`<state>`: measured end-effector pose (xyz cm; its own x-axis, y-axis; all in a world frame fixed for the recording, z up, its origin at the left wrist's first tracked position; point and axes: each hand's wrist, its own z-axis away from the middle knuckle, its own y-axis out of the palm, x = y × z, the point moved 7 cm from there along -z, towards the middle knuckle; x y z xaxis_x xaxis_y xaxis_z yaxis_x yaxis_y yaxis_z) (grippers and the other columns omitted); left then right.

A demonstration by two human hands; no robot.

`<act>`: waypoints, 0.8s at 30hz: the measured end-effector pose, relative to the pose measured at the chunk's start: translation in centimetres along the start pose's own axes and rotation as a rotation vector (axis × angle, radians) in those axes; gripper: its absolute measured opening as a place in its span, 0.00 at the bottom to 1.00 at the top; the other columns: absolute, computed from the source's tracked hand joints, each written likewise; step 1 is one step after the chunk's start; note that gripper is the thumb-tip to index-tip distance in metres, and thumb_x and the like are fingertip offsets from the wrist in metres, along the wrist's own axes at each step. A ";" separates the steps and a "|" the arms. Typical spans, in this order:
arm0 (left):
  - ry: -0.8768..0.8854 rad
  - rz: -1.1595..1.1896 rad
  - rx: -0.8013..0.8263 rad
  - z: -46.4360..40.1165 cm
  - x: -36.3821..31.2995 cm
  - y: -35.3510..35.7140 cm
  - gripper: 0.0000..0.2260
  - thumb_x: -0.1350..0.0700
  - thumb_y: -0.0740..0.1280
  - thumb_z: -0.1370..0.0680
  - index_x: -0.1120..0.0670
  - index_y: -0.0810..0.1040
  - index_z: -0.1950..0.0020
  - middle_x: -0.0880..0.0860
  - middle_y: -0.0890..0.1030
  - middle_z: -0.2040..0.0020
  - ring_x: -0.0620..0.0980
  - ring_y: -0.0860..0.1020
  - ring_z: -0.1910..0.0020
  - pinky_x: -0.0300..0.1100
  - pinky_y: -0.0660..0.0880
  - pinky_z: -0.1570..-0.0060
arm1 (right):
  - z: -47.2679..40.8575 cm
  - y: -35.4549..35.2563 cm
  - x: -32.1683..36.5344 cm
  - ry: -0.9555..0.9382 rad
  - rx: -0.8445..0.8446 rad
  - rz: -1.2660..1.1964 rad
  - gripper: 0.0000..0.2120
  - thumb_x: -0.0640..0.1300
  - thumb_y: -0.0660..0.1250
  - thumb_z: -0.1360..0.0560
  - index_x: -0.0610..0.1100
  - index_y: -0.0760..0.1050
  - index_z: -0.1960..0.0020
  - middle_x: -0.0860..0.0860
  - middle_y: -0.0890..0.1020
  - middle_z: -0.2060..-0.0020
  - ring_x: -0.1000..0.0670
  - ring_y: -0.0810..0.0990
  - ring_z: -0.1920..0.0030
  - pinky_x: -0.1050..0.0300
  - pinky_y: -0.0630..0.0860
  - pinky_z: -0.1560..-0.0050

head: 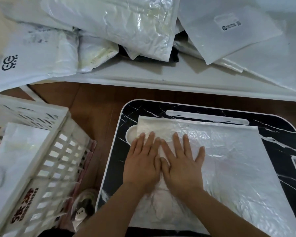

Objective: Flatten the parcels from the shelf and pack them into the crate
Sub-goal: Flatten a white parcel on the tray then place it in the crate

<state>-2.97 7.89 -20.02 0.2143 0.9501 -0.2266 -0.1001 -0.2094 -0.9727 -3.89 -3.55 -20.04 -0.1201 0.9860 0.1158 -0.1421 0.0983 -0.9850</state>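
Note:
A large white plastic parcel (pixel 229 159) lies flat on a black marble-patterned lap table (pixel 277 134). My left hand (pixel 142 161) and my right hand (pixel 181 163) rest side by side, palms down with fingers spread, pressing on the parcel's left part. Neither hand grips anything. A white slatted crate (pixel 46 166) stands to the left on the floor with a white parcel (pixel 19 151) lying inside it. Several more white parcels (pixel 120 26) are piled on the white shelf (pixel 143 79) at the top.
The brown wooden floor (pixel 92 106) shows between the crate, the shelf and the lap table. A small dark object with a white figure (pixel 84 207) lies on the floor between the crate and the table. One shelf parcel (pixel 232 29) carries a printed label.

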 end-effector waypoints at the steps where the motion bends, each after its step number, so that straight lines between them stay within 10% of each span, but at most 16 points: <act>1: -0.013 -0.004 0.009 -0.9 0.4 -0.1 0.25 0.44 0.37 0.21 0.47 0.46 0.23 0.49 0.46 0.21 0.52 0.41 0.22 0.49 0.39 0.26 | 0.0 0.0 0.0 -0.007 -0.006 -0.001 0.25 0.59 0.44 0.20 0.58 0.55 0.24 0.49 0.54 0.22 0.43 0.46 0.22 0.26 0.47 0.32; 19: -0.059 -0.174 0.076 -6.6 1.8 -0.4 0.28 0.37 0.36 0.21 0.44 0.37 0.23 0.51 0.38 0.21 0.54 0.33 0.24 0.58 0.35 0.27 | 6.4 0.6 -1.7 -0.150 0.085 0.024 0.50 0.82 0.50 0.35 0.51 0.60 0.24 0.43 0.55 0.23 0.39 0.52 0.23 0.18 0.51 0.39; 24: 0.056 -0.210 -0.059 -3.7 -1.3 -2.3 0.27 0.41 0.36 0.20 0.45 0.49 0.22 0.54 0.46 0.21 0.56 0.39 0.23 0.56 0.39 0.26 | 7.3 0.5 -2.3 -0.115 0.130 0.013 0.50 0.83 0.48 0.36 0.54 0.59 0.24 0.43 0.56 0.23 0.40 0.53 0.23 0.18 0.52 0.40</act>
<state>0.53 6.27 -17.68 0.2780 0.9604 -0.0195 0.0088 -0.0229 -0.9997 -10.88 -6.81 -19.82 -0.2333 0.9644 0.1243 -0.2648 0.0600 -0.9624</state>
